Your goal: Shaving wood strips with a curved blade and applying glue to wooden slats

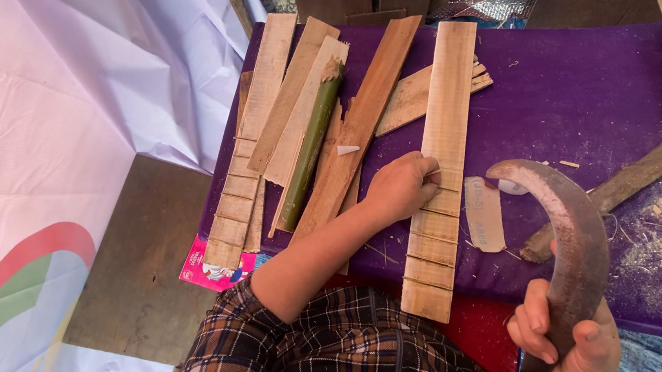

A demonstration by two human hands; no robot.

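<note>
While the left hand is pressing down on the notched bamboo slat, which is lying flat along the purple bench, the slat is being kept from shifting, judging by the placement. Its fingers are curling loosely, pinching a thin sliver against the slat. Meanwhile the right hand is gripping the curved blade with fingers fully closed around its lower end, holding it raised beside the slat.
</note>
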